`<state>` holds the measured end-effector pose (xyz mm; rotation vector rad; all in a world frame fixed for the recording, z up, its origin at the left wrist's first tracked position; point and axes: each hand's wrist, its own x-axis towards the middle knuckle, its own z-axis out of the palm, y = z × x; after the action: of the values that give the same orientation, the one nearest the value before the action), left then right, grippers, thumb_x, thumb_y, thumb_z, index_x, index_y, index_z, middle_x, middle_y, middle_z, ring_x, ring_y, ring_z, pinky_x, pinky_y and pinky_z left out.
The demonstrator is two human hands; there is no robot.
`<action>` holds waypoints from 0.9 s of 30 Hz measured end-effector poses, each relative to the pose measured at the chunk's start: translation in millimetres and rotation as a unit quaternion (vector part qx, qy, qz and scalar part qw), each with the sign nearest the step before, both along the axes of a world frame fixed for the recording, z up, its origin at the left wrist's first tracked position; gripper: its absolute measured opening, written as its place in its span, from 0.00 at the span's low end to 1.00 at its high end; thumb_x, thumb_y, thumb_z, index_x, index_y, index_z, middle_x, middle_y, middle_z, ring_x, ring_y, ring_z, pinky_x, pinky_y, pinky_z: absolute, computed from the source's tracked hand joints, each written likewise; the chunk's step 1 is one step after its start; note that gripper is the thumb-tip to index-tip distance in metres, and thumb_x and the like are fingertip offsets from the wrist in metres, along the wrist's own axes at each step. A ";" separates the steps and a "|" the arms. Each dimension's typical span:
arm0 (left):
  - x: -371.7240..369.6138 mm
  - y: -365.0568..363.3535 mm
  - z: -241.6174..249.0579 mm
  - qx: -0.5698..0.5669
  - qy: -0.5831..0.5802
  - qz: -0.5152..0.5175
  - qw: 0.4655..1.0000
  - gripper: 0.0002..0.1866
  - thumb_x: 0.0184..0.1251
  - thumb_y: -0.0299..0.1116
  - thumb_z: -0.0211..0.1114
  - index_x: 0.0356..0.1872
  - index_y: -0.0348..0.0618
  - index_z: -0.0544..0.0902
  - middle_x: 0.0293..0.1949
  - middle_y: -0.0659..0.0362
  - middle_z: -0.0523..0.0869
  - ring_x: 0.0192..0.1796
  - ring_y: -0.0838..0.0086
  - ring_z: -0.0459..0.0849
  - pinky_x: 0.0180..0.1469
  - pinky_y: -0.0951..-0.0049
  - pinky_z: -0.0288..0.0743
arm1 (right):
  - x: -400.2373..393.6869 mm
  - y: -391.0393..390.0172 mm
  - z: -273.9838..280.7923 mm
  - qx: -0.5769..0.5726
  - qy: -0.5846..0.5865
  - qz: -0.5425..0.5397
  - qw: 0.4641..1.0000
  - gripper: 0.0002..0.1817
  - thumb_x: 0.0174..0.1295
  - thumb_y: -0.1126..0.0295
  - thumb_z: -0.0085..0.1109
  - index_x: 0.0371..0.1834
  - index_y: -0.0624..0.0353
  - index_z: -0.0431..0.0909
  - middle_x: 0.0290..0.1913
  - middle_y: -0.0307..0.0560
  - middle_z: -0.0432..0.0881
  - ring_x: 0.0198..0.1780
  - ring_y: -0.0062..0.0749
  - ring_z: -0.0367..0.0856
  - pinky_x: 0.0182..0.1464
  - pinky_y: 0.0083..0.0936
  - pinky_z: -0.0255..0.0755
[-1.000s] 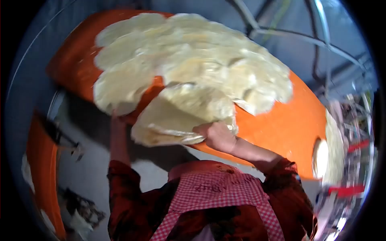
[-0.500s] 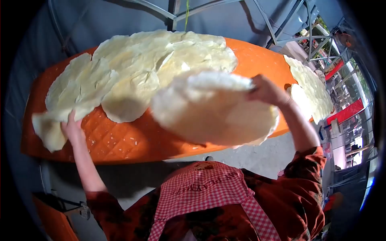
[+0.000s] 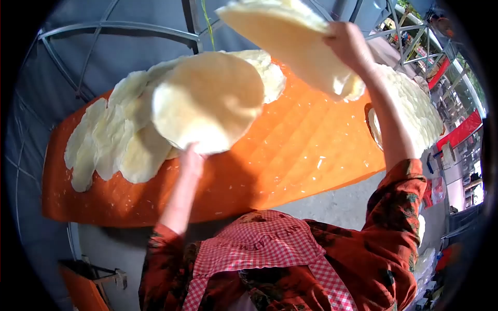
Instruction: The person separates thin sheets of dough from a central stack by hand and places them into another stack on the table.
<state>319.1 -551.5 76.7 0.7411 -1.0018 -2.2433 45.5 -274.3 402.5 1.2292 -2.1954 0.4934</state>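
Note:
My left hand (image 3: pixel 192 158) grips the lower edge of a round, pale flatbread (image 3: pixel 210 101), which is tilted up above the orange table. Raised at the upper right, my right hand (image 3: pixel 347 44) pinches the edge of a large pale stack of flatbread (image 3: pixel 290 39), slightly blurred. Behind and left of the left hand's round, overlapping flatbreads (image 3: pixel 111 129) lie spread over the left part of the orange table cover (image 3: pixel 290 155). The round in my left hand hides part of them.
More overlapping flatbreads (image 3: pixel 407 103) lie at the table's right end, beyond my right forearm. Metal frame bars (image 3: pixel 119 25) and grey sheeting stand behind the table. An orange piece of furniture (image 3: pixel 83 287) is at the lower left.
My right hand has lifted its flatbread up and away. My left hand has moved right and now holds a round up, while the flatbreads at the far left lie flat.

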 end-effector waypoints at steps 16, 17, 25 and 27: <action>9.4 148.6 -155.7 0.194 -0.113 -0.005 0.974 0.19 0.60 0.25 0.57 0.54 0.40 0.72 0.51 0.54 0.81 0.53 0.61 0.81 0.57 0.51 0.76 | 56.7 -39.5 -381.3 0.283 -0.188 0.164 0.926 0.14 0.48 0.66 0.59 0.39 0.56 0.81 0.43 0.46 0.83 0.41 0.36 0.84 0.34 0.32 0.78; 9.8 146.1 -159.2 0.196 -0.090 -0.022 0.976 0.19 0.60 0.25 0.57 0.55 0.40 0.72 0.51 0.54 0.81 0.54 0.61 0.81 0.57 0.51 0.76 | 62.6 -38.5 -373.7 0.252 -0.158 0.170 0.939 0.14 0.49 0.66 0.59 0.39 0.56 0.81 0.42 0.46 0.83 0.41 0.37 0.83 0.34 0.32 0.78; 43.5 138.6 -139.3 -0.051 -0.238 0.043 0.969 0.14 0.62 0.20 0.57 0.49 0.42 0.70 0.37 0.58 0.77 0.34 0.75 0.78 0.37 0.74 0.76 | 127.3 -5.1 -420.3 0.202 -0.087 0.190 0.957 0.25 0.45 0.63 0.64 0.50 0.59 0.78 0.51 0.49 0.78 0.54 0.41 0.78 0.45 0.31 0.78; 55.7 126.8 -115.9 -0.167 -0.170 0.142 0.961 0.12 0.63 0.19 0.57 0.46 0.41 0.69 0.33 0.61 0.73 0.31 0.80 0.74 0.34 0.80 0.71 | 135.5 -8.5 -409.6 0.242 -0.132 0.179 0.944 0.28 0.48 0.60 0.64 0.54 0.60 0.76 0.56 0.51 0.75 0.60 0.44 0.73 0.51 0.36 0.75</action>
<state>374.8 -424.7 -39.1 1.0619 -1.3017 -1.6775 181.0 -282.8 -7.1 1.9448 -2.4097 0.2694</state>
